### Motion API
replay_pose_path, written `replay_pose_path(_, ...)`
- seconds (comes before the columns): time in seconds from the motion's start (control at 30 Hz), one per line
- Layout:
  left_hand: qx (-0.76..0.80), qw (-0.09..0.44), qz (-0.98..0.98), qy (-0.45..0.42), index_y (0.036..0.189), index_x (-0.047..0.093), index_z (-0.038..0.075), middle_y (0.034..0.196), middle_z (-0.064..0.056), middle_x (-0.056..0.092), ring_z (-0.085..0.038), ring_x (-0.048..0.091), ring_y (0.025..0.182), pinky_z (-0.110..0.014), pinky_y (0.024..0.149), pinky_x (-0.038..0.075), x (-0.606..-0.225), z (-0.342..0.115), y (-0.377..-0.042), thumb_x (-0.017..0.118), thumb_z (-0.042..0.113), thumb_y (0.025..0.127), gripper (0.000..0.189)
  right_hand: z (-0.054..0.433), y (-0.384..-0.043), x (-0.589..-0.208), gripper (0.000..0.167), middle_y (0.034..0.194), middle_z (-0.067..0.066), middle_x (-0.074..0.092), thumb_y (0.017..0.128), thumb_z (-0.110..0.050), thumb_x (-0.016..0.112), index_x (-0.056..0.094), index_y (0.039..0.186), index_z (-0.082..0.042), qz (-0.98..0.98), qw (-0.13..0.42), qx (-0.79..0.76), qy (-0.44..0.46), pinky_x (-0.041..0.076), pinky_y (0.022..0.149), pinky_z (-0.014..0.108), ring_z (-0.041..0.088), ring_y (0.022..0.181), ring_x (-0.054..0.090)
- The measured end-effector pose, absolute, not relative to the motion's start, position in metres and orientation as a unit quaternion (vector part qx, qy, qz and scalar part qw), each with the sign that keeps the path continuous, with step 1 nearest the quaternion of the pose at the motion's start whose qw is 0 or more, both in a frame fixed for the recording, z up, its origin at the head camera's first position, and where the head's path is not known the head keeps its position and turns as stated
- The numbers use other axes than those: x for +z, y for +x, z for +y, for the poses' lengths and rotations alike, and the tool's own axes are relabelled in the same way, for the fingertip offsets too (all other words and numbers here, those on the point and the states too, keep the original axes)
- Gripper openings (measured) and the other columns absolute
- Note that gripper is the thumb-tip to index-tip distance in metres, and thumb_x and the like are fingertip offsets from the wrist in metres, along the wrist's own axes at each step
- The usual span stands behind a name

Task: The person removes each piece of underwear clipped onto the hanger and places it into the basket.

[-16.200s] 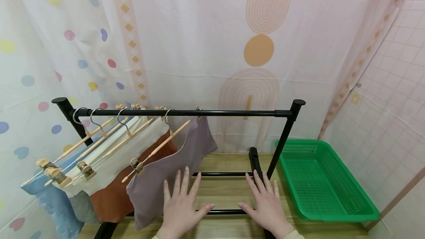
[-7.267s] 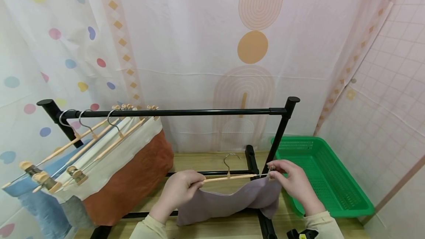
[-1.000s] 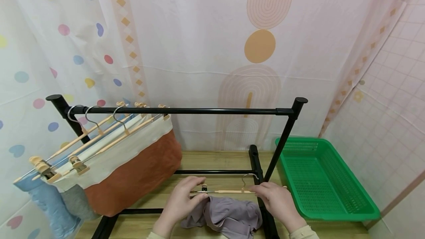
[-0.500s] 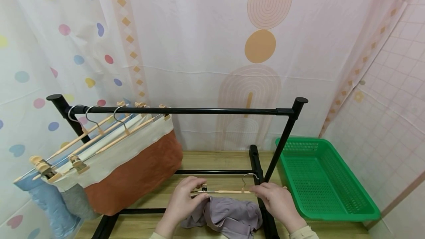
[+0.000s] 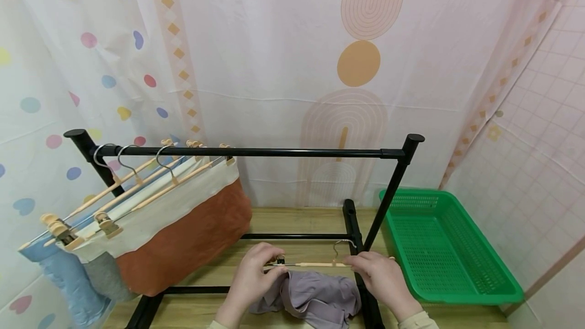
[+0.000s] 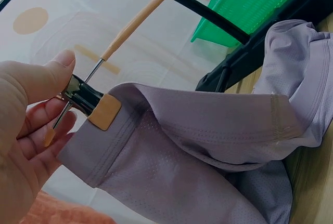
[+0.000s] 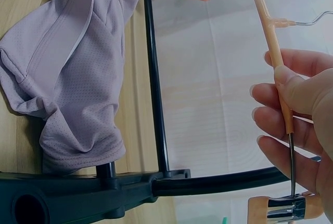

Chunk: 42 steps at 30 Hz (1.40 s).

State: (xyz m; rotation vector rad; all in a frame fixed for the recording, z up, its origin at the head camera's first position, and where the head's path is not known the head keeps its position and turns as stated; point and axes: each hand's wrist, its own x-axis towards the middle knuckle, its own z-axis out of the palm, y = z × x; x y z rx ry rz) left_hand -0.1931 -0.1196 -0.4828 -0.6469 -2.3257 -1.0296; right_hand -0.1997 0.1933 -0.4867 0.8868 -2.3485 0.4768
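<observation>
In the head view, a wooden clip hanger (image 5: 320,264) lies level between both hands, low in front of the rack. The left hand (image 5: 255,273) pinches its left clip (image 6: 86,98); in the left wrist view, that clip still grips a corner of the mauve shorts (image 6: 171,146). The right hand (image 5: 381,278) holds the wooden bar (image 7: 277,68) between thumb and fingers. The right clip (image 7: 283,208), seen in the right wrist view, has no cloth in it. The rest of the shorts sags in a crumpled heap over the rack's base and the wooden surface.
A black rack's top rail (image 5: 283,153) crosses above the hands. Several clip hangers hang at its left with clothes, the frontmost rust-and-white shorts (image 5: 192,232). A green basket (image 5: 457,296) stands right of the rack. Patterned curtain (image 5: 265,39) closes the back.
Earlier, the hanger with the mauve shorts hung on the rail; then both hands held it off the rail. Since then, the shorts' right side has come out of its clip and dropped.
</observation>
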Motion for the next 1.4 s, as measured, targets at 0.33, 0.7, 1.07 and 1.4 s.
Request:
replay_pose_path(0.33,-0.386,0.302,-0.832,-0.26,0.091,0.072,0.013,0.087,0.007,0.062,-0.007,0.055,0.074,-0.024,0.062,0.051,-0.486,-0.1164,-0.1931,0.091,0.001,0.061,0.038,0.194,-0.1995,-0.4868,0.038,0.085,-0.011,0.069,0.074,-0.004,0.083,0.076,0.104,-0.026,-0.877,0.293,0.179,0.337,0.036,0.045,0.016,0.005,0.062,0.057)
replay_pose_path(0.7,-0.372,0.323,-0.825,-0.278,0.091,0.071,0.013,0.088,0.006,0.064,-0.007,0.055,0.075,-0.021,0.065,0.047,-0.4857,-0.1143,-0.1933,0.091,0.003,0.061,0.037,0.1959,-0.1998,-0.4866,0.038,0.086,-0.011,0.069,0.073,-0.004,0.084,0.076,0.104,-0.024,-0.87,0.3,0.184,0.344,0.039,0.047,0.017,0.007,0.064,0.06)
replay_pose_path(1.07,-0.36,0.353,-0.816,-0.282,0.089,0.07,0.013,0.087,0.005,0.065,-0.007,0.054,0.075,-0.019,0.069,0.044,-0.4838,-0.1115,-0.1947,0.09,-0.001,0.058,0.039,0.1967,-0.2,-0.4858,0.039,0.086,-0.012,0.069,0.072,-0.004,0.084,0.076,0.104,-0.025,-0.873,0.301,0.181,0.339,0.039,0.046,0.018,0.008,0.064,0.06)
replay_pose_path(1.4,-0.357,0.356,-0.816,-0.282,0.09,0.069,0.011,0.088,0.006,0.063,-0.008,0.054,0.076,-0.019,0.071,0.044,-0.4808,-0.1107,-0.1936,0.091,-0.003,0.056,0.042,0.197,-0.2003,-0.4862,0.038,0.085,-0.011,0.069,0.072,-0.004,0.084,0.076,0.104,-0.023,-0.871,0.303,0.181,0.341,0.041,0.047,0.018,0.008,0.064,0.06)
